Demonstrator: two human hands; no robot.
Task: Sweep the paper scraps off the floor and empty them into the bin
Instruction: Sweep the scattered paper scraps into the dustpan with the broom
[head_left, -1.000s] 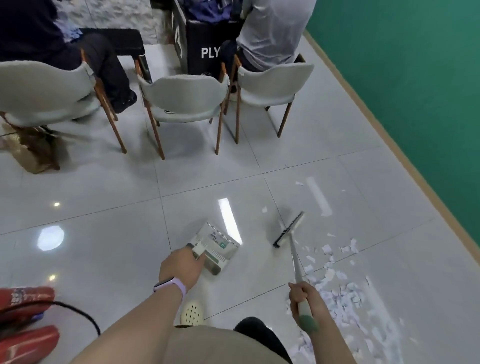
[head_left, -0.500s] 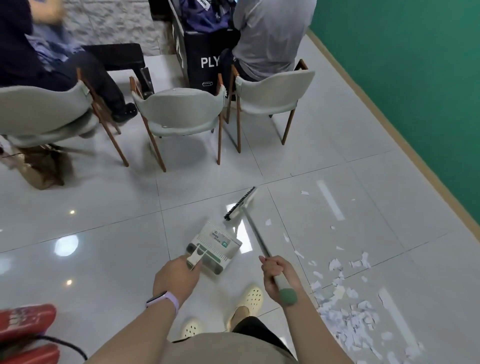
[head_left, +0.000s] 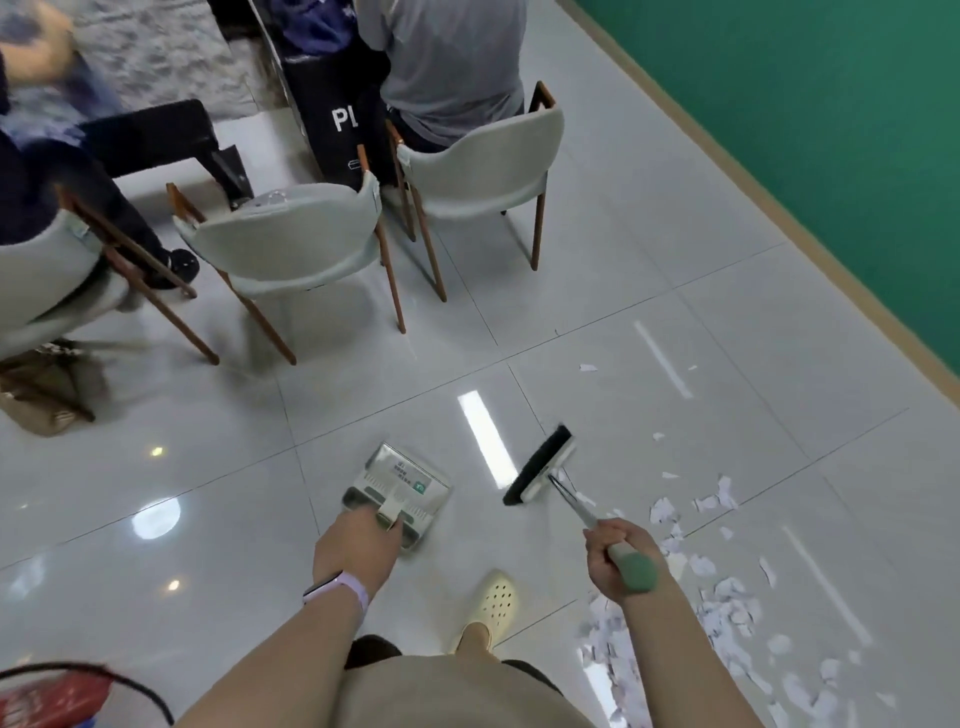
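On the glossy tiled floor (head_left: 218, 519), seen from the head camera, the sweeping step is in hand and the gathering looks barely begun. The left hand (head_left: 358, 545) grips the handle of a pale dustpan (head_left: 402, 483), which sits low at the floor, to the left of the brush head. The right hand (head_left: 615, 558) is wrapped round the green grip of a long-handled broom (head_left: 540, 473), whose dark bristle head lies between the dustpan and the mess. The paper scraps (head_left: 722, 603) are scattered to the right, thickest near the person's right side, with a few strays farther out toward the green wall (head_left: 831, 130). None appear in the dustpan. No bin is in view. The next move probably calls for swinging the broom out beyond the scraps and drawing them leftward into a pile at the dustpan's lip. The chairs (head_left: 291, 249) stand well apart from the mess.
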